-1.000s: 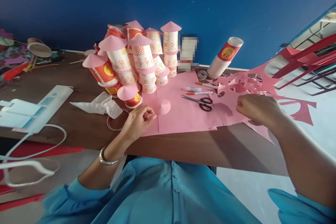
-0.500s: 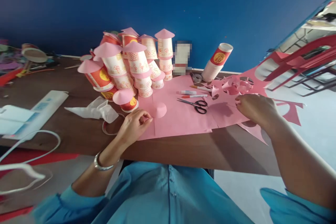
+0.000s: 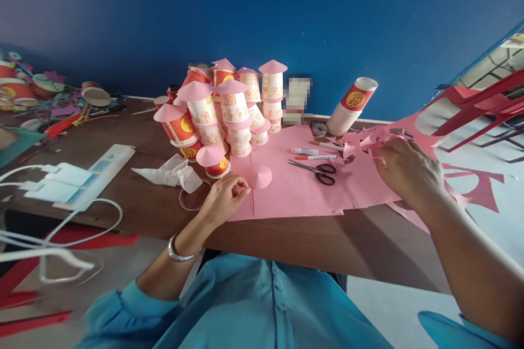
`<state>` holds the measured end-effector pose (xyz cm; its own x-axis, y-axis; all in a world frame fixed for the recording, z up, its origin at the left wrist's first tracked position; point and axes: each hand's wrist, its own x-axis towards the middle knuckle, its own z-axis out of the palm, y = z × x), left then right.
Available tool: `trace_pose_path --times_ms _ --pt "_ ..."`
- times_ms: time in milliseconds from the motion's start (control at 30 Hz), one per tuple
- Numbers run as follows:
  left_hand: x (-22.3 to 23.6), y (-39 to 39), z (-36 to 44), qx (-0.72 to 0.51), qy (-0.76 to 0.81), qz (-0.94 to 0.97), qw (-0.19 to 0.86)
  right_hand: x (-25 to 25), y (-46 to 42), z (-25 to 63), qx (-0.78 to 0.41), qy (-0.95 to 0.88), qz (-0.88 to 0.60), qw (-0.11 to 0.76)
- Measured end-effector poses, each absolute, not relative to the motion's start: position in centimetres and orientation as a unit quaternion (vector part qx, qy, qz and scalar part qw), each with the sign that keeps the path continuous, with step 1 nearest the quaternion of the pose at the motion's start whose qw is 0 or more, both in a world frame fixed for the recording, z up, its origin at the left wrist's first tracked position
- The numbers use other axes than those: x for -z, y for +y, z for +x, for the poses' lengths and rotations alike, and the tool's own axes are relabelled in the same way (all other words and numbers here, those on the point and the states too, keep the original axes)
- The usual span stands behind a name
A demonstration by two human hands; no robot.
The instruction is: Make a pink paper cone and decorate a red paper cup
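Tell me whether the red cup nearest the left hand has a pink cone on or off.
On: the pink cone sits atop the red cup. Whether it's glued, I cannot tell.

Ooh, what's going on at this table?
Someone's left hand is curled beside a small pink cone on a pink sheet, while the right hand is at some pink paper scraps. Whether either hand grips anything is unclear. Scissors and pens lie between them; decorated, cone-topped paper-cup towers stand behind the left hand.

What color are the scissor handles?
The handles of the scissors are black; they show best in the head view.
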<state>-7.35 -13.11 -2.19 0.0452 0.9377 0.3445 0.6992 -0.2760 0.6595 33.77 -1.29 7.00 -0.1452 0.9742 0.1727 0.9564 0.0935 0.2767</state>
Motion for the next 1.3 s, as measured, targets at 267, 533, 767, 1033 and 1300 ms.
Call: trace_pose_path --times_ms 267,533,767,1033,1300 --pt "2.3 -13.0 -7.3 -0.369 0.589 0.697 0.177 -3.6 -1.6 28.5 -0.091 0.846 0.497 -0.171" --pt "2.4 -13.0 -7.5 -0.370 0.585 0.707 0.146 -0.1 -1.1 21.8 0.089 0.895 0.399 -0.177" --pt "2.5 -13.0 -7.7 -0.367 0.596 0.699 0.145 1.5 -1.3 17.7 0.220 0.899 0.342 -0.162" --pt "2.5 -13.1 -7.7 -0.359 0.608 0.689 0.161 3.5 -2.2 15.2 0.199 0.912 0.316 -0.169" --pt "2.4 -13.1 -7.6 -0.359 0.606 0.689 0.167 4.1 -2.1 15.6 0.168 0.916 0.308 -0.194"
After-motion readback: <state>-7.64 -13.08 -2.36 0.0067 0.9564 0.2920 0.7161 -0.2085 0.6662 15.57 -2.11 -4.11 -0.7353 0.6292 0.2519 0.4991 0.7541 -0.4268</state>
